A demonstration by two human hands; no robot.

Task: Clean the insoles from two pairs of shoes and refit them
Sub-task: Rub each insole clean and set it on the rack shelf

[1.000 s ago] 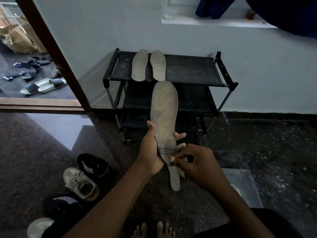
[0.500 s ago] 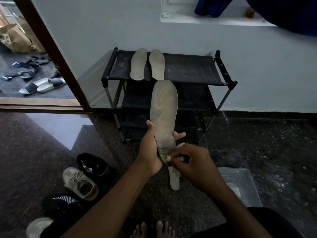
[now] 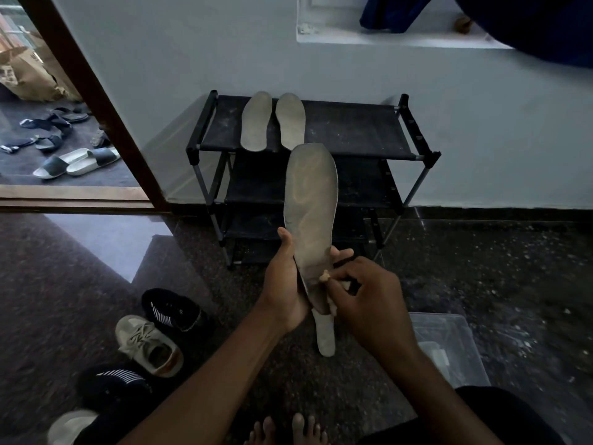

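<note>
**Insole in hand, cloth applied**

- Left hand (image 3: 282,284): grips the insole (image 3: 309,203) near its lower end. The thumb lies along the left edge, the fingers wrap behind, and their tips show at the right edge.
- Right hand (image 3: 369,303): fingers curled, pinching a small pale cloth (image 3: 324,277) against the insole's lower face.
- Insole: grey, held upright in front of the rack, toe end up and tilted slightly right. A paler strip (image 3: 325,335) sticks out below it; what it is cannot be told.
- Rack (image 3: 353,130): black, tiered, against the wall. A pair of insoles (image 3: 256,122) lies side by side on the left of the top shelf, toes toward the wall.
- Floor, left: black shoe (image 3: 175,311), beige sneaker (image 3: 146,345) just beside it, and a striped black shoe (image 3: 115,380) nearer the camera.
- Floor, right: clear box (image 3: 449,348), partly behind the right forearm.
- Beyond the doorway, far left: slippers (image 3: 77,160) on the ground.
</note>
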